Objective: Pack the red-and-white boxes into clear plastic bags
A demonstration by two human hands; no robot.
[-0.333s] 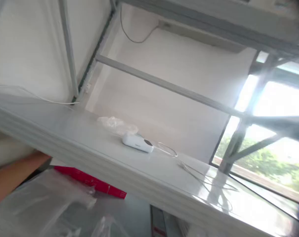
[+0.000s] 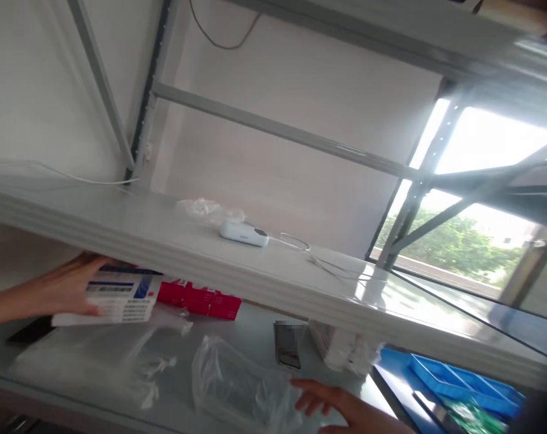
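My left hand (image 2: pixel 76 286) grips a white cardboard box (image 2: pixel 123 295) with blue print and text labels, its thumb along the lower side. The box is tilted under the upper shelf board, in front of several red boxes (image 2: pixel 201 298). A heap of clear plastic bags (image 2: pixel 92 355) lies on the lower shelf just beneath it. At the lower right, my right hand (image 2: pixel 331 404) has its fingers apart and holds nothing. It is beside a crumpled clear plastic bag (image 2: pixel 241 386); whether the fingertips touch it I cannot tell.
On the upper shelf (image 2: pixel 119 229) lie a white handheld device (image 2: pixel 243 234) with a cable and a crumpled plastic wrapper (image 2: pixel 205 210). Below are a dark phone-like object (image 2: pixel 287 345) and white boxes (image 2: pixel 331 343). Blue trays (image 2: pixel 467 386) stand at the lower right.
My left hand has come out from behind the shelf edge, with the white box in it. My right hand has entered at the lower right. The view has tipped down, showing more lower shelf.
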